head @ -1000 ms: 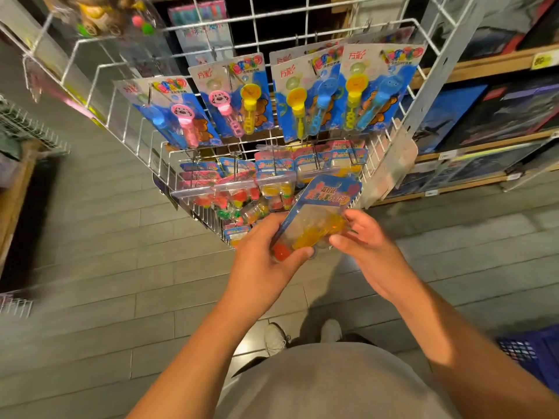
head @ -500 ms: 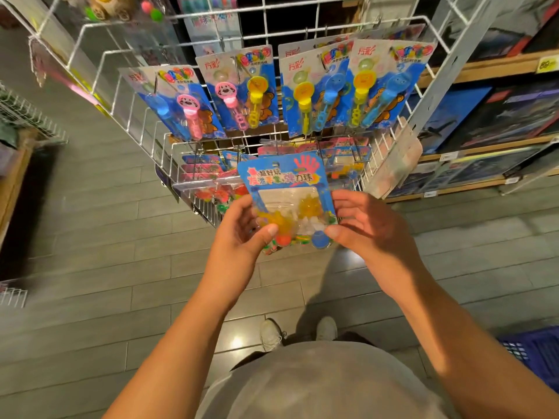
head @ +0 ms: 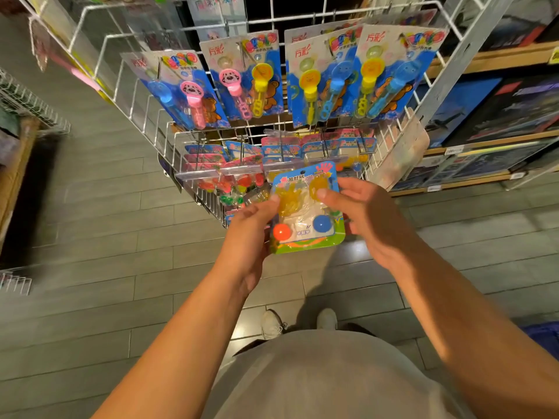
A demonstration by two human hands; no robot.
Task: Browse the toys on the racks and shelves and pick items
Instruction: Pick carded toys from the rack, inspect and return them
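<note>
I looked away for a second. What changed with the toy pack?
The toy pack was turned from tilted to face-up and drawn nearer. Both hands, left and right, still hold its sides. The rack and its hanging toys look unchanged.

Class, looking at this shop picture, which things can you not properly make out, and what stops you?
Head view only:
- Toy pack: title partly covered by right hand; left edge behind left hand.
- Lower packs: hidden behind the rack wires and clear strip.
- Shelf boxes: dark, cut by right edge.
- Basket: cut off.
</note>
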